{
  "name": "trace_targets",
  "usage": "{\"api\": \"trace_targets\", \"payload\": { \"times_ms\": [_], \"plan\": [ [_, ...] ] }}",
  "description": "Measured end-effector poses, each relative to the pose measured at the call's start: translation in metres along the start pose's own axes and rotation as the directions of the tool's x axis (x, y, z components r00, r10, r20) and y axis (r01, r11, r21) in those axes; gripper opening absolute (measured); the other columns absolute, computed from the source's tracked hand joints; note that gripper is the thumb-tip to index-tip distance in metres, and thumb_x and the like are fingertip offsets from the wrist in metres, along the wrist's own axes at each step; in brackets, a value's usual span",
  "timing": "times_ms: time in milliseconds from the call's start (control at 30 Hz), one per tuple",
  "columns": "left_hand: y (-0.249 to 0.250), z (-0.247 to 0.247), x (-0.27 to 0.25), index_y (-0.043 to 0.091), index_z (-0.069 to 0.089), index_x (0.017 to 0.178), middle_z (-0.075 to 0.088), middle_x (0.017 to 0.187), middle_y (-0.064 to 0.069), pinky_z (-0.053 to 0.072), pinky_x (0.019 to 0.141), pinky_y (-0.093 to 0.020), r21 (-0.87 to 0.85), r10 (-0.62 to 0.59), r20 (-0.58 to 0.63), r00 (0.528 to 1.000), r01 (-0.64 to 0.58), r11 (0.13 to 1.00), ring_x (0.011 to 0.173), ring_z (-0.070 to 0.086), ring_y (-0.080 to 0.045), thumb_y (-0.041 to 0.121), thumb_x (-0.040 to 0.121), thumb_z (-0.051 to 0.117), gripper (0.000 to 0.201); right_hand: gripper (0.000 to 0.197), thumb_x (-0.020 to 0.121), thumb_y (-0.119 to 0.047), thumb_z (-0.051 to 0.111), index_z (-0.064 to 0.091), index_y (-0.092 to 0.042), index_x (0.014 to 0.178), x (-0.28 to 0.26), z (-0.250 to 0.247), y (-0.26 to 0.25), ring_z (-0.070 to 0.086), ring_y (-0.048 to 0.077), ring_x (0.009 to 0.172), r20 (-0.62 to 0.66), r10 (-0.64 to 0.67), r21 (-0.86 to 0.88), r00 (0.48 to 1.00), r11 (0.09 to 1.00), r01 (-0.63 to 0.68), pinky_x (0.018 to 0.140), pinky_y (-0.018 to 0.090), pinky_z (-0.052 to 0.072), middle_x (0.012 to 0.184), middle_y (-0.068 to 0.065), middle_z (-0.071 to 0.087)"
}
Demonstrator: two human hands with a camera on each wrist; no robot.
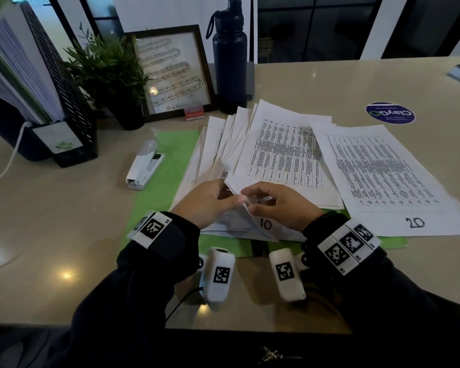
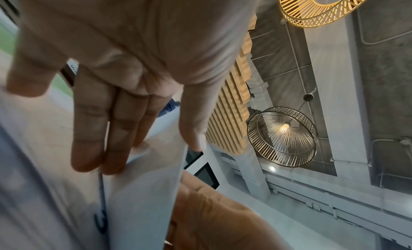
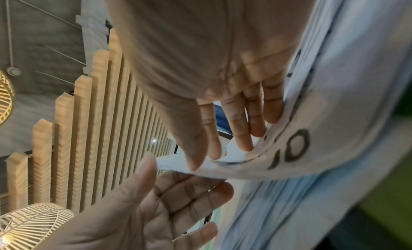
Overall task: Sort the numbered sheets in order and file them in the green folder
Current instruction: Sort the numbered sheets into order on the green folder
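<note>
The green folder lies open flat on the table under a fanned stack of printed sheets. My left hand holds up the near corners of several sheets, thumb on top and fingers beneath. My right hand pinches one sheet corner between thumb and forefinger, just above the sheet marked 10. A sheet marked 20 lies flat to the right, partly off the folder. Numbers on the lifted sheets are hidden.
A white stapler rests on the folder's left part. Behind the papers stand a dark water bottle, a framed picture, a potted plant and a black file rack. A round sticker is far right.
</note>
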State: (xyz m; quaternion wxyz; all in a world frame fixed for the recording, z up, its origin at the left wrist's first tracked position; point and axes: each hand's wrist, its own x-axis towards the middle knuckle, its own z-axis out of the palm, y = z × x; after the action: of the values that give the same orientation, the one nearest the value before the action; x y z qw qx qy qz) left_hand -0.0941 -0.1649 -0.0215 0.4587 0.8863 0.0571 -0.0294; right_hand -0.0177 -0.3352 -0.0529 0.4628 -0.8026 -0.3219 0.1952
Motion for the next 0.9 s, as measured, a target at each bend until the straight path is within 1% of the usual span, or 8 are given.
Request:
{"api": "trace_targets", "payload": {
  "times_ms": [133,233,400,533,633,733,800,900],
  "plan": [
    [-0.004,0.000,0.003,0.007,0.055,0.123,0.065,0.117,-0.003,0.046,0.097,-0.030,-0.040,-0.010,-0.006,1.000,0.010,0.999,0.109,0.060,-0.013,0.035,0.083,0.065,0.049,0.031,0.086,-0.026,0.064,0.060,-0.020,0.117,-0.001,-0.002,-0.003,0.055,0.006,0.106,0.021,0.014,0.007,1.000,1.000,-0.014,0.095,0.022,0.042,0.108,-0.007,0.060],
    [-0.006,-0.001,0.004,0.008,0.055,0.124,0.064,0.119,-0.002,0.046,0.097,-0.030,-0.019,-0.018,-0.023,1.000,0.018,1.000,0.112,0.059,-0.014,0.033,0.087,0.061,0.046,0.035,0.085,-0.028,0.064,0.058,-0.020,0.119,-0.001,-0.003,-0.003,0.056,0.011,0.110,0.045,0.017,-0.011,0.999,1.000,-0.016,0.098,0.025,0.043,0.114,-0.004,0.061],
    [0.002,0.001,0.000,0.011,0.057,0.116,0.060,0.100,0.006,0.037,0.064,-0.006,0.043,-0.024,-0.042,0.999,0.026,0.999,0.087,0.055,0.000,0.049,0.085,0.055,0.049,0.022,0.083,-0.032,0.066,0.057,-0.038,0.102,-0.002,-0.004,-0.005,0.058,0.021,0.108,0.068,-0.025,-0.042,0.997,0.999,0.028,0.098,0.040,0.046,0.112,0.007,0.064],
    [0.007,0.001,-0.002,0.025,0.052,0.077,0.051,0.071,0.015,0.035,0.053,-0.003,0.059,-0.022,-0.062,0.998,0.026,0.998,0.063,0.046,0.004,0.039,0.088,0.056,0.019,0.029,0.080,-0.035,0.068,0.059,-0.033,0.107,-0.002,-0.004,-0.005,0.057,0.020,0.108,0.072,-0.017,-0.038,0.997,0.999,0.020,0.098,0.040,0.046,0.112,0.005,0.063],
    [0.010,0.001,-0.005,0.023,0.049,0.071,0.048,0.067,0.010,0.034,0.057,-0.013,0.069,-0.009,-0.067,0.998,0.013,0.998,0.062,0.046,-0.005,0.040,0.089,0.056,0.025,0.037,0.078,-0.035,0.071,0.059,-0.028,0.112,-0.002,-0.004,-0.004,0.056,0.016,0.108,0.077,0.005,-0.048,0.997,0.999,-0.001,0.099,0.038,0.046,0.111,0.000,0.062],
    [0.007,0.001,-0.004,0.010,0.060,0.087,0.064,0.086,-0.014,0.043,0.073,-0.034,0.074,-0.022,-0.074,0.997,0.027,0.997,0.081,0.059,-0.028,0.034,0.090,0.055,0.025,0.027,0.082,-0.030,0.069,0.059,-0.027,0.107,-0.002,-0.004,-0.006,0.057,0.011,0.103,0.077,0.012,-0.050,0.997,0.999,-0.008,0.097,0.031,0.046,0.103,-0.008,0.061],
    [0.005,0.001,-0.002,0.005,0.063,0.093,0.067,0.096,-0.019,0.046,0.080,-0.040,0.078,-0.036,-0.115,0.993,0.045,0.996,0.091,0.062,-0.032,0.027,0.089,0.056,0.023,0.013,0.087,-0.032,0.063,0.059,-0.027,0.098,-0.003,-0.005,-0.008,0.057,0.010,0.094,0.048,0.020,-0.090,0.999,0.996,-0.016,0.090,0.029,0.046,0.096,-0.009,0.062],
    [0.003,0.001,-0.001,-0.003,0.059,0.082,0.065,0.084,-0.017,0.040,0.066,-0.036,0.040,-0.065,-0.164,0.984,0.073,0.997,0.073,0.056,-0.024,0.020,0.084,0.060,0.024,0.010,0.090,-0.031,0.059,0.060,-0.021,0.090,-0.004,-0.006,-0.011,0.055,0.010,0.085,-0.021,0.052,-0.068,0.998,0.996,-0.054,0.082,0.029,0.043,0.089,-0.005,0.062]
  ]
}}
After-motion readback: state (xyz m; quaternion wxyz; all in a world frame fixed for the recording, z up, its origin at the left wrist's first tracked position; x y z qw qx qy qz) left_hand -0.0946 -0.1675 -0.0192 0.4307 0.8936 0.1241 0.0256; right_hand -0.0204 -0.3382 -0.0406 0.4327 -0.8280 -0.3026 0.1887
